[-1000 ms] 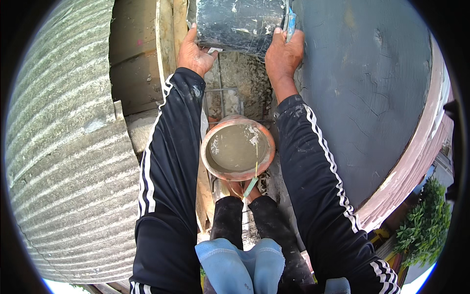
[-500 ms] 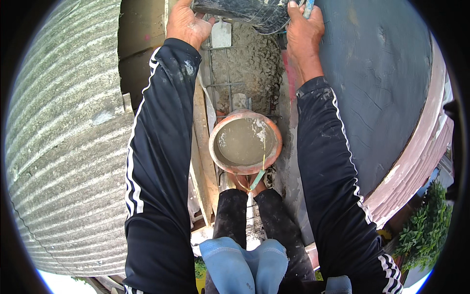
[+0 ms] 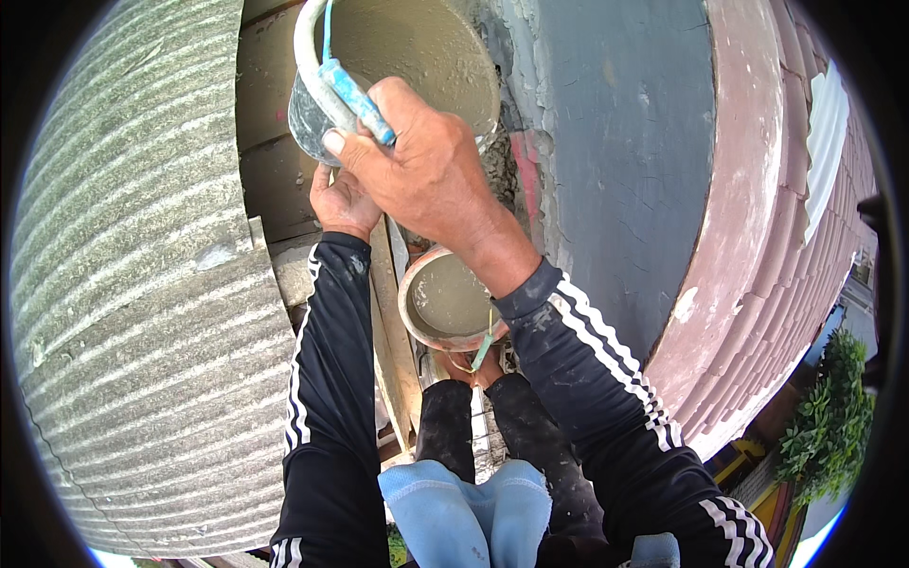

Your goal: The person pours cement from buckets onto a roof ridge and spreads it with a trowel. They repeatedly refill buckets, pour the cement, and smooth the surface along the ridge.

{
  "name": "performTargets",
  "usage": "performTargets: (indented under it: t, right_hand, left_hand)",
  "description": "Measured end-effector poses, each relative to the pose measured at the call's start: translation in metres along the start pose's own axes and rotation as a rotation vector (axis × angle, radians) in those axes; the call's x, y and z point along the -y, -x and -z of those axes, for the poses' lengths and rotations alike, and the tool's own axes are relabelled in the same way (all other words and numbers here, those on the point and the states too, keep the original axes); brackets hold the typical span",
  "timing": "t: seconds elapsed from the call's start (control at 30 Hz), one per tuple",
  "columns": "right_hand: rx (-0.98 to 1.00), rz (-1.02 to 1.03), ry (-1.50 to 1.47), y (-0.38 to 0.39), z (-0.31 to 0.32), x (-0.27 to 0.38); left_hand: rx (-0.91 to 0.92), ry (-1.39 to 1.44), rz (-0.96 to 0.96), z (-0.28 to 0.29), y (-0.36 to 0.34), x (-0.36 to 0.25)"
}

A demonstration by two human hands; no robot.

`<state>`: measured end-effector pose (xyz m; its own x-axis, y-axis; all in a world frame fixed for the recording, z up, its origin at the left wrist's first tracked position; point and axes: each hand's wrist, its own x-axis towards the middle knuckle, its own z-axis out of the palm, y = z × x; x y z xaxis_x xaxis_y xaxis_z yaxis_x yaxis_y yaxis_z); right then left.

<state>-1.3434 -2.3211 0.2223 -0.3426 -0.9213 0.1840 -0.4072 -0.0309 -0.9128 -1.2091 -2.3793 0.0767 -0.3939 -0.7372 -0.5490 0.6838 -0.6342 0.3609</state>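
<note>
My right hand [image 3: 431, 175] is closed around the handle of a black bucket [image 3: 308, 125] at the top of the view. That handle is a pale curved bar [image 3: 307, 47] with a worn blue grip [image 3: 352, 97]. Grey wet cement coats or fills the inside of the bucket; how deep it lies cannot be told. Below the bucket, my left hand [image 3: 343, 204] has its fingers curled against the bottom edge, partly hidden by the bucket and the right hand. An orange-rimmed round tub [image 3: 407, 317] of smooth grey cement stands in front of my feet.
Corrugated grey roofing [image 3: 142, 312] rises at the left. A dark grey plastered surface [image 3: 615, 170] lies to the right, with pinkish roof tiles [image 3: 748, 312] beyond. Wooden boards [image 3: 393, 350] run along the narrow channel where I stand. A green bush [image 3: 833, 417] shows at far right.
The bucket has moved left and turned, so its cement-covered inside now shows. My right hand has crossed leftward with the handle; my left hand has come lower, beneath the bucket.
</note>
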Motion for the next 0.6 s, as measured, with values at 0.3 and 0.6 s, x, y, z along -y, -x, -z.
performTargets:
  t: [0.3, 0.6]
  right_hand:
    - [0.217, -0.289, -0.401, 0.002, 0.094, 0.142]
    - [0.032, -0.107, -0.546, -0.019, 0.259, 0.279]
  left_hand:
    - [-0.167, 0.125, 0.196, 0.029, 0.147, 0.021]
    - [0.187, 0.077, 0.153, -0.008, 0.178, -0.025]
